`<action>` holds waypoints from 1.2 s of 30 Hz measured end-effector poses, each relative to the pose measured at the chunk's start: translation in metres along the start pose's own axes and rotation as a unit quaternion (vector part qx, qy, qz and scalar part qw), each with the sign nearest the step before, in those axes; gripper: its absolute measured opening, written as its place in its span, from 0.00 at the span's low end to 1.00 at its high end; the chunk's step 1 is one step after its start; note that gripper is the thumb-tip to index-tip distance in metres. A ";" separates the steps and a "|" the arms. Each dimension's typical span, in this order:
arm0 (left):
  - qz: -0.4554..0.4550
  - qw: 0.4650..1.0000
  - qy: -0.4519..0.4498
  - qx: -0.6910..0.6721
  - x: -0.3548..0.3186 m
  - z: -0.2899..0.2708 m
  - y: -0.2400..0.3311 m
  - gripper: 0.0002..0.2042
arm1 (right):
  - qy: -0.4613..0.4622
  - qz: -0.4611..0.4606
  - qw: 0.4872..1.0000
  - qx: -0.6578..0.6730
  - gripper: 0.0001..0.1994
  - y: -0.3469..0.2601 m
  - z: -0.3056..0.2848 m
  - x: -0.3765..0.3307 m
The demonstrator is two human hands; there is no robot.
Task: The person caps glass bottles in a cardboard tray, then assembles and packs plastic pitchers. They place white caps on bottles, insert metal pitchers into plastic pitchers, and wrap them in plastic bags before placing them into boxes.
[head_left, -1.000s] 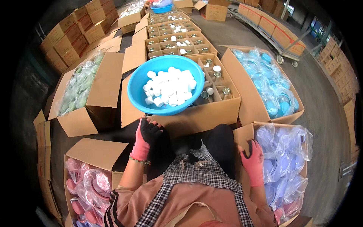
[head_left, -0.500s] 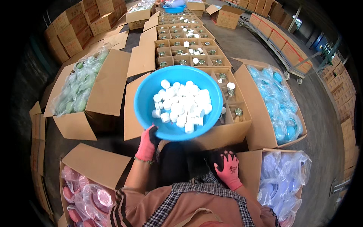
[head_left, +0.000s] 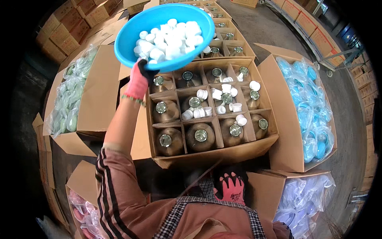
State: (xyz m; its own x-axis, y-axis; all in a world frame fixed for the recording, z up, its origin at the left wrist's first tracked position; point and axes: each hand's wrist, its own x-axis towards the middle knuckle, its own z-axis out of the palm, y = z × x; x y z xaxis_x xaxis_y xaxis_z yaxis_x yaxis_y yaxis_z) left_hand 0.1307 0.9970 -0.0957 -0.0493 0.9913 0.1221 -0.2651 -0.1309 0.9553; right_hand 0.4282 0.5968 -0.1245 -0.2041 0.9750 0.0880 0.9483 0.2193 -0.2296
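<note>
My left hand (head_left: 140, 79), in a pink glove with black fingers, grips the near rim of a round blue basin (head_left: 124, 49). White plastic caps (head_left: 169, 40) are heaped inside it. Under and beyond the basin edge stands a divided carton (head_left: 211, 155) of glass bottles (head_left: 201, 135), one in each compartment. Loose white caps (head_left: 199, 112) lie among the bottle necks in its middle and right compartments. My right hand (head_left: 230, 188), gloved alike, rests on my leg with fingers apart and nothing in it.
Left stands a carton of bagged green lids (head_left: 77, 91), with bagged pink ones (head_left: 85, 217) nearer. To the right are cartons of bagged blue lids (head_left: 308, 115) and bagged purple ones (head_left: 296, 207). More bottle cartons (head_left: 234, 30) line up ahead. A loaded trolley (head_left: 306, 44) stands far right.
My left hand has carried the basin forward and to the left, uncovering the bottles and loose caps in the near carton. My right hand stays on my leg.
</note>
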 end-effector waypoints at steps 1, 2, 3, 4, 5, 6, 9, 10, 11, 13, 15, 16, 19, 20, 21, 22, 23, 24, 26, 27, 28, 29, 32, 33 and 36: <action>-0.136 0.964 0.104 -0.202 0.026 0.018 -0.003 0.17 | -0.008 0.010 1.000 0.002 0.22 0.002 0.000 0.001; -0.079 0.975 -0.033 0.203 0.037 0.020 -0.008 0.18 | -0.016 0.023 1.000 0.003 0.22 0.004 0.000 0.002; 0.050 0.817 -0.091 0.567 0.047 0.022 -0.011 0.18 | -0.024 0.034 0.999 0.004 0.22 0.005 0.000 0.002; 0.049 0.915 -0.022 0.401 0.077 -0.011 -0.048 0.19 | -0.022 0.013 1.000 0.003 0.22 0.008 0.000 0.003; 0.001 0.971 0.020 0.237 0.095 -0.011 -0.069 0.19 | -0.025 0.017 1.000 0.002 0.22 0.012 0.001 0.002; -0.029 0.994 0.087 0.060 0.106 -0.021 -0.088 0.19 | -0.032 0.011 0.999 -0.002 0.22 0.015 -0.002 0.004; -0.189 0.941 0.107 -0.261 0.098 0.042 -0.079 0.18 | -0.038 0.044 0.998 -0.018 0.22 0.018 0.001 0.000; -0.186 0.943 0.064 -0.268 0.098 0.032 -0.087 0.18 | -0.044 0.043 0.998 -0.017 0.22 0.018 0.000 0.001; -0.182 0.944 0.020 -0.274 0.097 0.022 -0.095 0.18 | -0.051 0.041 0.998 -0.017 0.22 0.017 -0.001 0.000; -0.224 0.950 -0.020 -0.216 0.093 0.013 -0.093 0.17 | -0.047 0.031 0.998 -0.015 0.21 0.018 0.002 0.000; -0.102 0.993 -0.026 0.045 0.072 0.014 -0.086 0.11 | -0.042 0.019 0.999 -0.001 0.20 0.018 0.002 0.005; -0.067 0.991 -0.003 0.113 0.054 0.024 -0.064 0.10 | -0.037 0.008 0.999 0.019 0.20 0.017 0.003 0.008; -0.003 0.997 -0.063 0.054 -0.053 0.111 0.060 0.07 | -0.005 -0.023 0.998 0.062 0.16 0.009 -0.001 0.019; 0.031 0.985 -0.165 0.047 -0.086 0.127 0.098 0.06 | 0.003 -0.032 0.996 0.078 0.16 0.008 0.003 0.023; 0.042 0.971 -0.187 0.146 -0.133 0.149 0.155 0.05 | 0.007 -0.043 0.994 0.098 0.15 0.005 0.007 0.025; 0.145 0.934 -0.253 0.206 -0.166 0.157 0.195 0.06 | 0.036 -0.076 0.989 0.119 0.13 0.002 0.014 0.030; 0.380 0.845 -0.278 0.254 -0.185 0.160 0.214 0.10 | 0.051 -0.091 0.982 0.160 0.12 -0.002 0.018 0.035; 0.454 0.792 -0.313 0.264 -0.206 0.160 0.241 0.09 | 0.057 -0.082 0.977 0.188 0.11 -0.008 0.013 0.041; 0.446 0.753 -0.382 0.297 -0.243 0.161 0.297 0.07 | 0.063 -0.083 0.959 0.265 0.11 -0.022 0.014 0.053; 0.421 0.745 -0.405 0.323 -0.264 0.157 0.324 0.06 | 0.061 -0.094 0.945 0.307 0.10 -0.035 0.018 0.048; 0.400 0.740 -0.428 0.330 -0.276 0.155 0.343 0.06 | 0.012 0.019 0.923 0.383 0.09 -0.040 0.020 0.043; 0.384 0.737 -0.443 0.336 -0.289 0.152 0.359 0.06 | -0.003 0.027 0.892 0.450 0.09 -0.044 0.010 0.046; 0.332 0.745 -0.466 0.343 -0.329 0.141 0.392 0.08 | -0.017 0.016 0.779 0.627 0.10 -0.055 -0.053 0.058; 0.314 0.747 -0.467 0.353 -0.343 0.138 0.403 0.09 | -0.001 -0.016 0.738 0.675 0.11 -0.061 -0.090 0.058; 0.238 0.788 -0.418 0.384 -0.411 0.112 0.429 0.09 | 0.014 -0.317 0.785 0.533 0.12 -0.101 -0.233 0.056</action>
State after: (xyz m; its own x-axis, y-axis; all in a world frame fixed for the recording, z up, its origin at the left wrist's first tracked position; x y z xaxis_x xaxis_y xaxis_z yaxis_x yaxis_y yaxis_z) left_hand 0.1452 0.5356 0.2945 0.7701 0.5374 0.3436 0.2684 -0.7617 0.5897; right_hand 0.3779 0.6208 0.1289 -0.5324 0.6604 0.5296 -0.0859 0.5803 -0.8099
